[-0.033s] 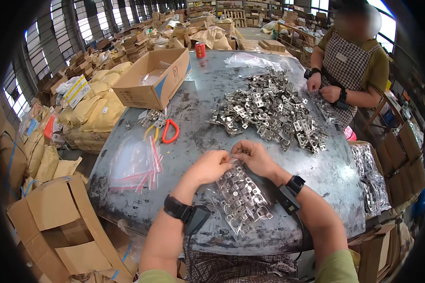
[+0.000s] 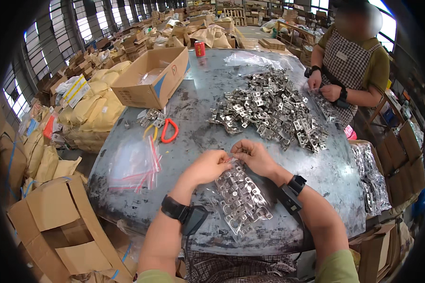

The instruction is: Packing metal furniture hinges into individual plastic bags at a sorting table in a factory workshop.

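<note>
A clear plastic zip bag (image 2: 243, 200) full of shiny metal clamps lies flat on the table in front of me. Its top edge is pinched between the fingertips of my left hand (image 2: 211, 166) and my right hand (image 2: 256, 158), which almost meet there. Both hands are closed, and the bag's mouth is partly hidden by the fingers. Beyond them spreads a large heap of loose metal clamps (image 2: 273, 108). To the left lies a stack of empty zip bags (image 2: 133, 165) with red edges.
Scissors (image 2: 170, 131) with red and yellow handles lie near a few clamps (image 2: 152, 116). An open cardboard box (image 2: 141, 94) and a red can (image 2: 199, 49) stand at the far left. Across the table's right side a co-worker (image 2: 349, 70) handles another bag. Filled bags (image 2: 370, 179) sit in a box at right.
My left wrist and forearm have shifted very slightly to the left. Both hands still pinch the bag's top, and the bag lies in the same place.
</note>
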Demonstrator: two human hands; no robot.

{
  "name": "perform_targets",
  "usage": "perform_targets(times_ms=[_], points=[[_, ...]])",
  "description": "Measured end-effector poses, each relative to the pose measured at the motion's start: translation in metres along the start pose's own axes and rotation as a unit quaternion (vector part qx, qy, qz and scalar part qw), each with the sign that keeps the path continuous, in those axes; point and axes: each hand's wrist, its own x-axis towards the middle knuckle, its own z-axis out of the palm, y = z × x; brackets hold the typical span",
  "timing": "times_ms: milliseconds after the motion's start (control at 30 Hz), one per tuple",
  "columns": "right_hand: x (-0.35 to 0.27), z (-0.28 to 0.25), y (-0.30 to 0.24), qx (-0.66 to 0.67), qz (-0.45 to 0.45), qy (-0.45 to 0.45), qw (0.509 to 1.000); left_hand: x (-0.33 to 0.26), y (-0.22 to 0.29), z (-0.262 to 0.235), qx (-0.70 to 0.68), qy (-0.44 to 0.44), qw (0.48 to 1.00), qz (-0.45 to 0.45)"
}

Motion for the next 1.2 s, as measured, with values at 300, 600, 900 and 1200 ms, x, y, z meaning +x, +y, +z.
perform_targets(times_ms=[300,600,900,1200], points=[[-0.003,-0.013,-0.014,-0.163,-0.007,-0.045,0.986,-0.002,-0.009,0.004,-0.203,-0.009,0.975,-0.091],[0.001,0.000,-0.016,-0.244,0.031,-0.016,0.969,-0.005,0.006,-0.001,-0.104,-0.007,0.989,-0.101],[0.003,0.003,-0.011,-0.196,0.071,-0.010,0.978,0.000,-0.007,0.009,-0.119,0.051,0.987,-0.098],[-0.001,0.007,-0.015,-0.205,0.069,-0.008,0.976,0.002,-0.010,0.008,-0.141,0.048,0.986,-0.080]])
